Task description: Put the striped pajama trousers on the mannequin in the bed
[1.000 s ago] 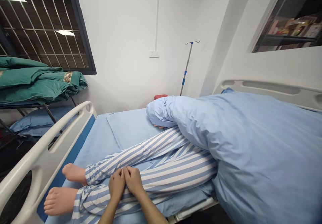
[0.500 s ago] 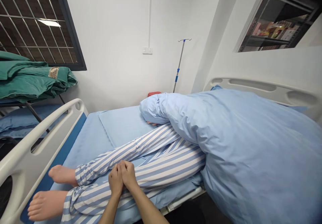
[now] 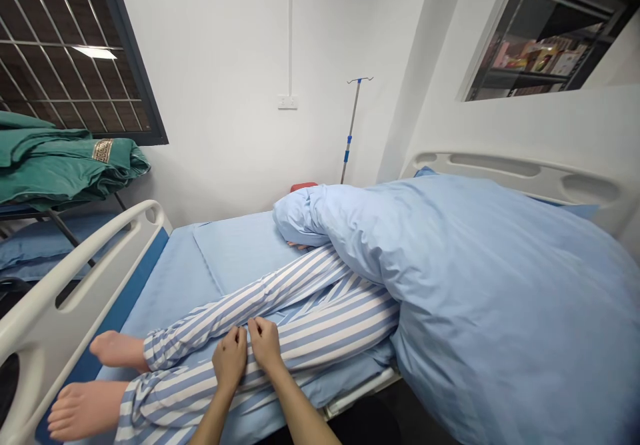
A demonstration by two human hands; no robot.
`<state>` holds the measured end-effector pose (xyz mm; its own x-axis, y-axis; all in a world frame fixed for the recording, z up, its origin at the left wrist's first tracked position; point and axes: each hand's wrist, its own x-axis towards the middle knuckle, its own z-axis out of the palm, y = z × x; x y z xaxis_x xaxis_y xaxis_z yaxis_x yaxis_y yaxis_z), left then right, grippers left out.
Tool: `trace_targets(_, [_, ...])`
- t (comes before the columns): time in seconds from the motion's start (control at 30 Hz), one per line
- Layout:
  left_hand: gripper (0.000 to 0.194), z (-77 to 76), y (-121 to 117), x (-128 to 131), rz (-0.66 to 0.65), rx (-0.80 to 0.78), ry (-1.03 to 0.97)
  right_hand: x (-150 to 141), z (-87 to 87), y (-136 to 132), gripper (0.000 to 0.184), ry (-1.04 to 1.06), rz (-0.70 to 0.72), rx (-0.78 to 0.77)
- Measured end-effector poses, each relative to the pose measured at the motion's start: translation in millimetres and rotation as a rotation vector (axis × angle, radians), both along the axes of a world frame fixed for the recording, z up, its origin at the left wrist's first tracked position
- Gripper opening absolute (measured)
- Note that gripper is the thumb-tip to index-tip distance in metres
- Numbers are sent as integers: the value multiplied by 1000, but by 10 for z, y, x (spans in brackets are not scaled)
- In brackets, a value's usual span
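Observation:
A figure in blue-and-white striped trousers (image 3: 300,325) lies on a hospital bed, bare feet (image 3: 85,408) toward the white footboard (image 3: 65,285). A light blue quilt (image 3: 475,285) covers everything above the thighs. My left hand (image 3: 229,360) and my right hand (image 3: 266,345) rest side by side on the nearer lower leg, fingers curled and pinching the striped cloth. The fingertips of both hands almost touch.
A blue sheet (image 3: 225,258) covers the mattress. The white headboard (image 3: 525,178) stands at the right. An IV pole (image 3: 350,132) stands by the far wall. Folded green bedding (image 3: 60,165) lies on a rack at left, below a barred window (image 3: 65,45).
My two hands were pressed together on the leg; now they have parted slightly and pinch the cloth. The view has drifted a little to the right.

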<state>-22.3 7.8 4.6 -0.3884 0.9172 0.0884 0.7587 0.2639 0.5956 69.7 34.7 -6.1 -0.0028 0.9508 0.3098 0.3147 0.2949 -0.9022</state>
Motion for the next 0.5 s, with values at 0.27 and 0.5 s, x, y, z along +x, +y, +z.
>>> trace_targets(0.27, [36,327,193,306,158,375,-489,47,28,76,43,158,32,-40])
trace_targets(0.5, [28,-7,171,411,37,189,-202,54,10,69,36,272,-8,-100])
